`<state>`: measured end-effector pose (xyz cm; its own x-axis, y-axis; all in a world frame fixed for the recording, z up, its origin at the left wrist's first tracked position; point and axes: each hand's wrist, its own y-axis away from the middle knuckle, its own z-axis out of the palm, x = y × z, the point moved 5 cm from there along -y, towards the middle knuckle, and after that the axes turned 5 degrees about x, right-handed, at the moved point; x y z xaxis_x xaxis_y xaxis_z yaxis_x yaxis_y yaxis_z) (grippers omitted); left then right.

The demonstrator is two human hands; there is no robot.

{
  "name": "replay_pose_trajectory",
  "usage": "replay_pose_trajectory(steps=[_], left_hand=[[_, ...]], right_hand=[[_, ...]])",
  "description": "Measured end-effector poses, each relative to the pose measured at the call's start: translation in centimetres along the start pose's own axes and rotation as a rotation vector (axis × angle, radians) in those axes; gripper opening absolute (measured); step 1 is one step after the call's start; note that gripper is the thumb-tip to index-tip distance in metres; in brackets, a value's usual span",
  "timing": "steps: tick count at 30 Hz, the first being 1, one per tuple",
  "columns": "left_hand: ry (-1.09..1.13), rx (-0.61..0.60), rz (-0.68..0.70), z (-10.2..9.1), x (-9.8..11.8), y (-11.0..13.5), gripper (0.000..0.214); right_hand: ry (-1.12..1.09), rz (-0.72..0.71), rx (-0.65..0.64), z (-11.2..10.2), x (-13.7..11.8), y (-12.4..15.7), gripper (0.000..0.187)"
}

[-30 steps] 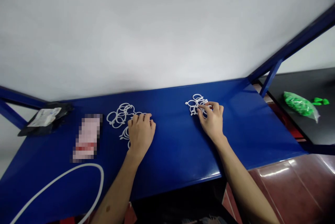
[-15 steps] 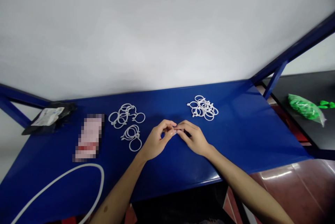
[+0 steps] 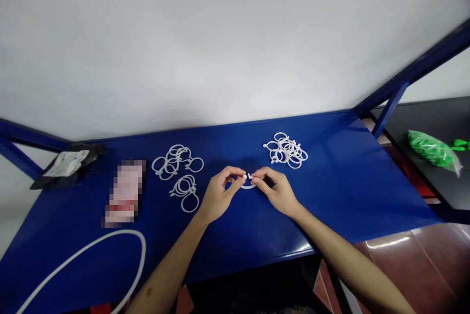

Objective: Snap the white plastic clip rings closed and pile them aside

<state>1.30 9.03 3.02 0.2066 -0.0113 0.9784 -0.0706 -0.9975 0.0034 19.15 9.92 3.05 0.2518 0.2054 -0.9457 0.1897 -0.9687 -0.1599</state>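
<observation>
Dark clothes (image 3: 253, 289): showing at 6 o'clock, counting from the white ring (image 3: 248, 187) between the hands.
Red floor (image 3: 411, 265): shining at 4 o'clock, past the edge of the blue table (image 3: 242, 235).
Long white cord (image 3: 143, 250): curving in a big loop at 8 o'clock.
Left hand (image 3: 220, 194): coming in from 7 o'clock; thumb and first finger are pinching one end of the white ring.
Right hand (image 3: 278, 194): coming in from 5 o'clock; thumb and first finger are pinching the other end.
White ring: hanging or resting over the middle of the blue table, I cannot tell which; its two ends are facing each other with a small gap, and its round part is bending toward the person.
Small ring bunch (image 3: 190, 188): lying at 9 o'clock, near the left hand.
Pink thing (image 3: 125, 184): lying farther out at 9 o'clock; it is showing only as blurry squares with a red stripe.
Bigger ring bunch (image 3: 178, 159): lying between 9 and 10 o'clock, the rings crossing over each other.
Right ring pile (image 3: 287, 148): sitting at 2 o'clock in a tangle.
Black bag (image 3: 88, 163): lying far out at 9 o'clock, wearing a white label (image 3: 66, 163).
Green bag (image 3: 433, 150): lying far out at 3 o'clock on a black shelf (image 3: 450, 189); it is see-through, and green bits are filling it.
White wall (image 3: 235, 49): standing behind everything at 12 o'clock.
</observation>
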Motion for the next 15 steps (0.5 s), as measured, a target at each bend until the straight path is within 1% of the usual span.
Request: replay_pose_trajectory(steps=[3, 8, 11, 13, 15], left_hand=[[-0.076, 0.029, 0.047, -0.1, 0.4, 0.0, 0.01], [-0.15, 0.115, 0.23, 0.3, 1.7, 0.4, 0.007], [-0.173, 0.169, 0.337, 0.7, 2.0, 0.8, 0.008], [-0.177, 0.183, 0.391, 0.9, 2.0, 1.1, 0.01], [-0.181, 0.172, 0.417, 1.2, 1.9, 1.3, 0.011]], right_hand=[[0.031, -0.038, -0.016, 0.0, -0.3, 0.1, 0.015], [0.04, -0.128, -0.03, 0.1, -0.7, 0.3, 0.015], [0.05, -0.2, -0.027, 0.0, -0.8, 0.3, 0.015], [0.07, -0.24, -0.035, -0.1, -0.9, 0.4, 0.016], [0.085, -0.27, -0.054, -0.2, -1.0, 0.5, 0.016]])
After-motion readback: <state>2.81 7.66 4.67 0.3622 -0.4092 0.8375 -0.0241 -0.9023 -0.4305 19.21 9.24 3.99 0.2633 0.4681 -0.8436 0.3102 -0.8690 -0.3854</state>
